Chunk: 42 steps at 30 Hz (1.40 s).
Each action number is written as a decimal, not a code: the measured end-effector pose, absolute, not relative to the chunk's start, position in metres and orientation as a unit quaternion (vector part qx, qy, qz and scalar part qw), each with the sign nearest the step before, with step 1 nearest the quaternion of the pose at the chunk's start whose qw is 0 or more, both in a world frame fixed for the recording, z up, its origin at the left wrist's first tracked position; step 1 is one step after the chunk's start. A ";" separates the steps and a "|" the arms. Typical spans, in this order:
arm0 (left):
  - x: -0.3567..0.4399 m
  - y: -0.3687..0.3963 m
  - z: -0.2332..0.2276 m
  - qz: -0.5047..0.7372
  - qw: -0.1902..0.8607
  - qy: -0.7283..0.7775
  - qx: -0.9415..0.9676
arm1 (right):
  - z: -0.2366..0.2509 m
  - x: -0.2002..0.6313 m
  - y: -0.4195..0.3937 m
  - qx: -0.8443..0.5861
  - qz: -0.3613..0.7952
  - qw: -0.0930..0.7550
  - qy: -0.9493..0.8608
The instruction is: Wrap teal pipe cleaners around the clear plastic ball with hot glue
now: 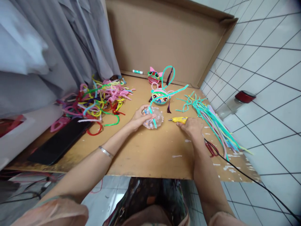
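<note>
Clear bead-filled dome on bench, left hand grip closed around it and teal pipe cleaner; right hand grip wrapped on yellow glue gun

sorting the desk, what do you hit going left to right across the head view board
black tablet → tangled pipe cleaner pile → left hand on clear dome → yellow glue gun under right hand → straight pipe cleaner bundle

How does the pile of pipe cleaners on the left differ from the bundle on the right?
The left pile is tangled and curled; the right bundle lies mostly straight, fanned toward the board's edge. The left pile mixes pink, yellow, red and green; the right bundle is mainly teal with pale strands. Both rest on the cardboard board, apart from either hand.
</note>
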State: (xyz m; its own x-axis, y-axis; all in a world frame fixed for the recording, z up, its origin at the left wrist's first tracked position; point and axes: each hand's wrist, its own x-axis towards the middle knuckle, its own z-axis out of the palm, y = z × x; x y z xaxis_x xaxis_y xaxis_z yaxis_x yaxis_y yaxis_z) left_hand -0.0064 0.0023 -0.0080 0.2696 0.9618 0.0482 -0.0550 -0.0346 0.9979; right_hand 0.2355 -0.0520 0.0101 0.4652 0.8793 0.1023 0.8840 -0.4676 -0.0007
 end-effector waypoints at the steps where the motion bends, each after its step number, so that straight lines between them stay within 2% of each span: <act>1: -0.006 0.002 -0.008 0.451 0.563 0.402 0.564 | 0.010 0.237 -0.051 -0.861 -0.026 0.012 -0.508; 6: -0.006 0.002 -0.010 0.453 0.551 0.404 0.573 | 0.011 0.242 -0.046 -0.863 0.011 -0.006 -0.504; 11: -0.006 0.003 -0.011 0.449 0.550 0.399 0.579 | 0.015 0.246 -0.043 -0.877 0.026 0.054 -0.477; 14: -0.005 0.003 -0.011 0.448 0.561 0.389 0.577 | 0.013 0.251 -0.040 -0.860 0.022 0.167 -0.481; 19: -0.005 0.002 -0.012 0.455 0.566 0.369 0.580 | 0.003 0.247 -0.035 -0.739 0.072 0.424 -0.519; 23: -0.005 0.003 -0.013 0.456 0.542 0.376 0.598 | -0.001 0.227 -0.040 -0.677 0.040 0.528 -0.512; 28: -0.005 0.006 -0.015 0.451 0.533 0.361 0.618 | 0.006 0.206 -0.046 -0.653 -0.055 0.539 -0.529; 33: -0.006 0.011 -0.020 0.445 0.478 0.379 0.655 | 0.020 0.201 -0.032 -0.636 -0.117 0.527 -0.551; 42: -0.007 0.012 -0.019 0.449 0.462 0.398 0.653 | 0.000 0.210 -0.021 -0.601 -0.143 0.570 -0.541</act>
State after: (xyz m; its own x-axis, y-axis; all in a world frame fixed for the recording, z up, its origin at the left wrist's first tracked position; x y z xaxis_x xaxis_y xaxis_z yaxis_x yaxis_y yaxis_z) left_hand -0.0069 0.0118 -0.0186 0.2798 0.9347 0.2191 0.1054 -0.2568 0.9607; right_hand 0.2104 -0.0207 -0.0001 0.3734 0.4877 0.7891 0.8136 0.2364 -0.5311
